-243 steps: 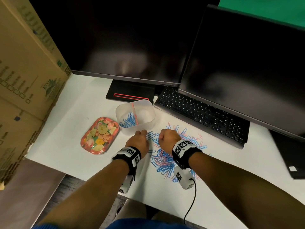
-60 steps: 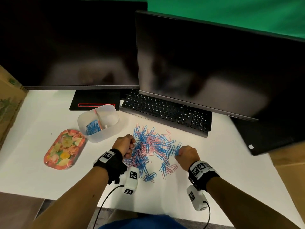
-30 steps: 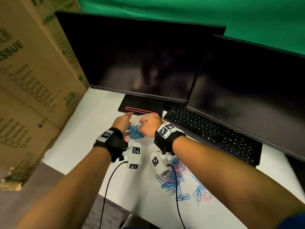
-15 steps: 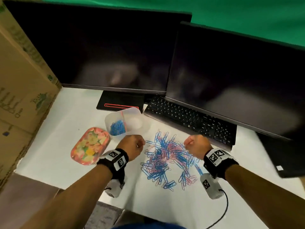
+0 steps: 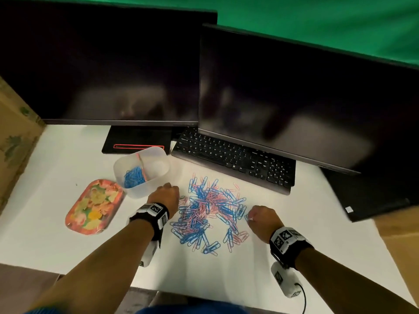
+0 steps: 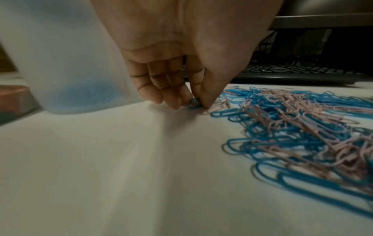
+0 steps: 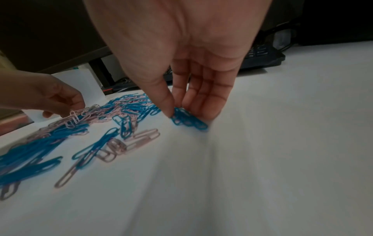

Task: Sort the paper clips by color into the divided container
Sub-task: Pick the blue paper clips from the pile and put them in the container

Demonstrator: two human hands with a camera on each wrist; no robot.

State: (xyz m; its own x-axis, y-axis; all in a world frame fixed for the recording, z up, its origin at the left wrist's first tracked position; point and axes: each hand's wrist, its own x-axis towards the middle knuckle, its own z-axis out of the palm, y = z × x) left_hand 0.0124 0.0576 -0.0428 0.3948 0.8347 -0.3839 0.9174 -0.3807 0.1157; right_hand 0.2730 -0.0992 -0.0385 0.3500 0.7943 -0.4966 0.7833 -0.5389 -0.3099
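A pile of blue and pink paper clips [image 5: 208, 214] lies on the white desk. The translucent divided container [image 5: 141, 171] stands to its upper left, with blue clips [image 5: 133, 177] in its left compartment. My left hand [image 5: 166, 196] is down at the pile's left edge; its thumb and fingers pinch a blue clip [image 6: 194, 103] against the desk. At the pile's right edge my right hand [image 5: 260, 219] has thumb and fingertips closed on a small bunch of blue clips [image 7: 187, 119] lying on the desk.
A floral tray [image 5: 94, 210] lies left of the container. A black keyboard [image 5: 233, 157] and two dark monitors [image 5: 294, 98] stand behind the pile. A cardboard box [image 5: 15, 137] borders the left side. The monitor base [image 5: 136, 141] sits just behind the container.
Both hands have come down from above the pile to its edges and closed their fingertips on blue clips. A second ago they were over the container.
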